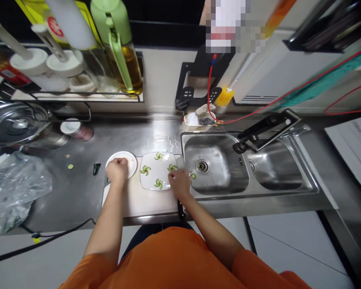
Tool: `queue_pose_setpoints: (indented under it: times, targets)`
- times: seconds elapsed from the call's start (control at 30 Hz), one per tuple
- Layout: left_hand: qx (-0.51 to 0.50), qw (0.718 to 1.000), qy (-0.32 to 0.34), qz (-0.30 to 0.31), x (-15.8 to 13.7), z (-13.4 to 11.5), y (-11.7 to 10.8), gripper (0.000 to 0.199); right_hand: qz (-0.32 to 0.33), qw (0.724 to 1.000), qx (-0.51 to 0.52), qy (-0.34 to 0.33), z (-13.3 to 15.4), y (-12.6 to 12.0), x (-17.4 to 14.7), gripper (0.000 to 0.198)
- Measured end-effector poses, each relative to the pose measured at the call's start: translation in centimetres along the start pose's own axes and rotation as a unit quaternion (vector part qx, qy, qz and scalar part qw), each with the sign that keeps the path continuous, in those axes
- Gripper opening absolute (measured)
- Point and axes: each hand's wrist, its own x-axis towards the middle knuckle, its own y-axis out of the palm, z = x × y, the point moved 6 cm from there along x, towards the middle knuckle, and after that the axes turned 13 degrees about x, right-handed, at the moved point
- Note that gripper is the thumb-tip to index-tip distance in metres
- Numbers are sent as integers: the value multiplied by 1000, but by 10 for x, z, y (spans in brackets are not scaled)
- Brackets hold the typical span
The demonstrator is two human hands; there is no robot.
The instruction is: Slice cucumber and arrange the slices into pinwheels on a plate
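Note:
My left hand [117, 170] is closed over the small round white plate [133, 164], its fingertips curled inward; whatever they hold is hidden. A white squarish plate [152, 178] lies to its right, bearing several green pinwheel shapes [159, 184] with reddish centres. At that plate's right side is my right hand [180, 183], fingers pinched together near the right-hand pinwheel and slightly blurred. I cannot make out anything between them. Both plates rest on a pale cutting board [138, 204]. Beside the right hand lies a round green slice [193, 176].
A double steel sink [225, 192] with a black faucet [252, 134] is on the right. A dark green piece [96, 169], a pink-sided jar [78, 130] and a clear plastic bag [18, 184] are on the left. A knife handle [181, 210] juts over the front edge.

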Motion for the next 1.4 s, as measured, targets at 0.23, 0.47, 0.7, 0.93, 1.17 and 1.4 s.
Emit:
queue_pose_setpoints:
  times: [0.23,0.47,0.7,0.93,1.17,1.4]
  targets:
    - [8,1000,-13,3,6,-4,5,32,24,1000,-8,-2,6,1,-7,17]
    - [-16,999,20,-22,6,-6,4,31,38,999,-8,10,5,-1,-9,18]
    - [-137,974,182,-3,-56,-30,2,26,49,999,-6,1,3,0,-10,17]
    - [-188,883,430,12,-135,-44,22,14,107,994,-7,-10,9,11,-12,17]
    - [-203,860,468,31,-144,-43,29,11,159,987,-35,-17,9,27,-18,19]
    - [-206,857,471,38,-145,-43,32,12,170,984,-41,-13,10,32,-20,20]
